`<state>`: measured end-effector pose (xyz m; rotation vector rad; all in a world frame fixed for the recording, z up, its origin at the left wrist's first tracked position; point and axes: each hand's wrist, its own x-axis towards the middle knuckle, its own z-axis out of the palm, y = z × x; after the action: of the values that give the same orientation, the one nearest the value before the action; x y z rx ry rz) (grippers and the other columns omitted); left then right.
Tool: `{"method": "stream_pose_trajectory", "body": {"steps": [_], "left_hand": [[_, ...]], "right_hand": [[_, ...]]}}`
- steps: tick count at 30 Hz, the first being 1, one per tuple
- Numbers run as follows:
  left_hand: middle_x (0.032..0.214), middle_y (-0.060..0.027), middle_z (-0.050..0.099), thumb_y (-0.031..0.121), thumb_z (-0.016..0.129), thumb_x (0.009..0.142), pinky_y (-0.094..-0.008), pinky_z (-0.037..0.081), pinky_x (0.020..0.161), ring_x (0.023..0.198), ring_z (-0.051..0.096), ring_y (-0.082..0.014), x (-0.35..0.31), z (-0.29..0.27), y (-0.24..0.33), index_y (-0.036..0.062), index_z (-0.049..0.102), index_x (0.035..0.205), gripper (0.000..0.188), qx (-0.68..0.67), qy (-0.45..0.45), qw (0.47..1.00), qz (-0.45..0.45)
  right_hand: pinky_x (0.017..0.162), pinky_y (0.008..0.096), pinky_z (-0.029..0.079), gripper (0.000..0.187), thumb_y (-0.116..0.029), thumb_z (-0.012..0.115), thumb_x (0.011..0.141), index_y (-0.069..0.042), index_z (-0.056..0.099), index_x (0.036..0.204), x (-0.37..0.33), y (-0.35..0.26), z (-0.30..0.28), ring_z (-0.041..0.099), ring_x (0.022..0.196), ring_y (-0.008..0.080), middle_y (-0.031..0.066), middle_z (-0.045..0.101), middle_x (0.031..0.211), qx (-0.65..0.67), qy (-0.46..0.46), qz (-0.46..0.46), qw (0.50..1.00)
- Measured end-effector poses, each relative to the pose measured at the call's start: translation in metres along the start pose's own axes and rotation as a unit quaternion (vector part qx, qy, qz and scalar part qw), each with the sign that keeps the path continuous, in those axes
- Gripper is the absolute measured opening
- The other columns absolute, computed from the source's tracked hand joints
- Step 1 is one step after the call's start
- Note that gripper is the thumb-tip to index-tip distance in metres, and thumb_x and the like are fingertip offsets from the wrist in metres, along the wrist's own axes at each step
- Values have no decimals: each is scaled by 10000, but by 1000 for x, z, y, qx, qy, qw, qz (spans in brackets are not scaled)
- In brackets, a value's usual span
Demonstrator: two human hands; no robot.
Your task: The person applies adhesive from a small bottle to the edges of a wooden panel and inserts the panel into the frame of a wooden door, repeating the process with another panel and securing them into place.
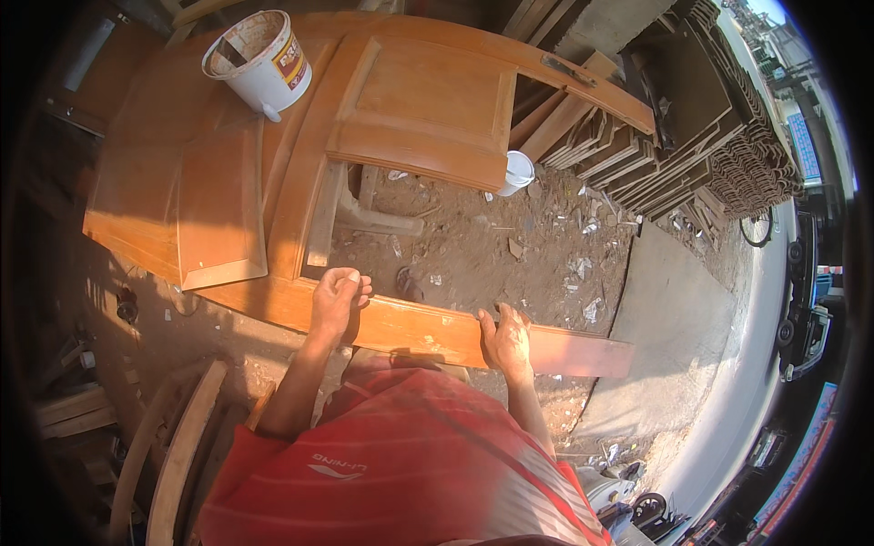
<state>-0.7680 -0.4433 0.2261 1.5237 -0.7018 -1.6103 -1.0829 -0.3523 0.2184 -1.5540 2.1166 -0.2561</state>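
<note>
An orange-brown wooden door frame stretches across in front of me, its near rail running left to right. Over the left part of this rail is my left hand, fingers curled in and thumb against them; whatever they may hold is hidden. Farther right, my right hand rests on the rail, thumb apart from the fingers, which reach past its far edge. Pale worn patches mark the rail between my hands. A raised panel fills the frame's far section, while the near opening shows the ground.
A white bucket stands on the wooden panels at the upper left. A loose panel lies below it. A smaller white pail is on the dirt ground beyond the frame. Stacked boards and a concrete slab lie right, beside a road.
</note>
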Motion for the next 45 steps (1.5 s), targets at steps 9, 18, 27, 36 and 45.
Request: {"method": "stream_pose_trajectory", "body": {"steps": [9,18,27,36,45], "left_hand": [[1008,-111,670,207,588,1057,-279,566,770,894,675,-150,-64,-40,-18,-18,529,1175,261,-8,-7,999,32],[1013,-110,671,200,661,1001,-273,548,702,854,652,-131,-26,-136,2,-22,562,1171,297,19,152,973,170],[1218,-295,640,362,791,855,-500,468,1044,1173,605,-431,62,-348,68,-68,552,1308,669,420,406,775,240],[1212,-314,656,455,897,740,-423,535,958,1112,676,-361,142,-410,94,-137,521,1282,886,356,219,904,91],[1401,-173,570,335,796,908,-384,360,1180,1330,525,-246,84,-339,114,-83,469,1453,760,97,10,995,7]], "right_hand": [[1062,491,395,393,-359,573,1019,9,691,1088,-6,9,29,643,1052,389,204,723,1063,-46,110,-52,992],[1113,487,359,450,-393,522,1044,13,693,1136,-5,6,37,599,1160,397,229,714,1126,-60,116,-9,991],[996,496,486,485,-376,653,970,45,668,1212,7,-42,51,645,1149,417,252,701,1192,1,157,105,982],[995,466,496,387,-278,675,983,17,641,1231,-15,-192,97,636,1162,405,238,670,1210,117,112,-19,987],[981,385,521,502,-344,687,988,31,606,1310,-29,-266,80,663,1168,286,215,671,1259,310,-193,56,929]]}}
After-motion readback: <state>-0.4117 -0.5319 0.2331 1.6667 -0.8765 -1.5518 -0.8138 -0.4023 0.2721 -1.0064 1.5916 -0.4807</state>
